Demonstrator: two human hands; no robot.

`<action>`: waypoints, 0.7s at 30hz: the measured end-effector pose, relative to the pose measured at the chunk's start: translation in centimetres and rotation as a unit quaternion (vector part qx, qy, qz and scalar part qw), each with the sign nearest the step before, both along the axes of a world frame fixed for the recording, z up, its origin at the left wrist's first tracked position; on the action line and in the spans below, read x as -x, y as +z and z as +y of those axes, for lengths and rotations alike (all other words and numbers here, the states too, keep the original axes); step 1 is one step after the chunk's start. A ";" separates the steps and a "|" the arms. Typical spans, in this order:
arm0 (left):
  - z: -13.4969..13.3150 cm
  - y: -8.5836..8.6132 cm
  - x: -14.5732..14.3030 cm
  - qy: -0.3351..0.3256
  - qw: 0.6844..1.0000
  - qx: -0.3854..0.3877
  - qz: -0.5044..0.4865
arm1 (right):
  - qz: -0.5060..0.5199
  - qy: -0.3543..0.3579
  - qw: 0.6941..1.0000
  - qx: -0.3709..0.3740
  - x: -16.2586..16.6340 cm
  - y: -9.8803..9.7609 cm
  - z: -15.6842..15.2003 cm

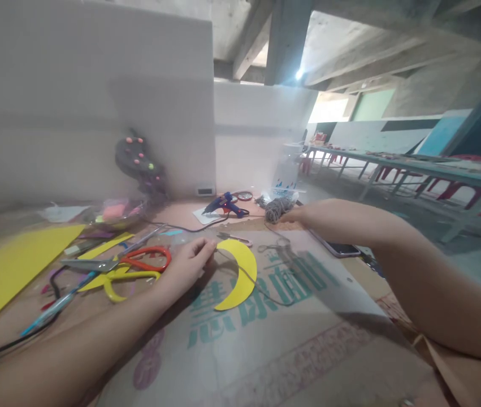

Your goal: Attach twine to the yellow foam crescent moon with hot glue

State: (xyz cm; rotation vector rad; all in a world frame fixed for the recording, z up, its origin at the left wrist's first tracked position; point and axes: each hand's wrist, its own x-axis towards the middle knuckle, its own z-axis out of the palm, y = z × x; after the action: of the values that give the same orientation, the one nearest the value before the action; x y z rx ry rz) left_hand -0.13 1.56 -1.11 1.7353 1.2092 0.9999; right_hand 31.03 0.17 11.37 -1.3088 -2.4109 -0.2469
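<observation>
My left hand (194, 259) pinches the upper tip of a yellow paper crescent moon (246, 274), held over the cardboard. A strand of grey yarn crosses the crescent and runs right over the cardboard. Further back, my right hand (293, 216) grips the right side of a ball of grey yarn (277, 209), its fingers partly hidden. Just beyond the crescent lies a pair of small thread snips (235, 238).
Left are orange-handled scissors (147, 259), yellow-handled scissors (115, 280), pens and a yellow sheet (15, 265). A blue glue gun (227, 204) stands at the back beside its cord. A phone (337, 247) lies under my right forearm. Printed cardboard (265, 350) covers the front.
</observation>
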 end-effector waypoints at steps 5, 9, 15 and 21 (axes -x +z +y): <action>0.0 0.1 0.1 -0.010 0.999 -0.034 0.019 | 0.016 -0.026 0.999 0.026 4.1 -1.3 0.5; -0.2 0.2 -0.1 -0.018 0.999 -0.039 0.026 | 0.089 0.061 0.986 0.131 8.1 -4.2 1.0; -0.5 0.2 -0.2 -0.029 0.999 -0.023 0.031 | 0.233 0.070 0.926 0.288 9.5 -9.0 2.2; -0.1 -0.2 0.0 -0.036 0.998 -0.046 0.025 | 0.321 0.081 0.890 0.313 9.7 -11.4 2.8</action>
State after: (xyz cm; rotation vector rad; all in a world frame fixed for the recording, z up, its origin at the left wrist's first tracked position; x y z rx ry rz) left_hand -0.14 1.50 -1.32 1.8714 1.1392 0.9886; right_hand 21.31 2.98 0.00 -1.1472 -2.0314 0.9414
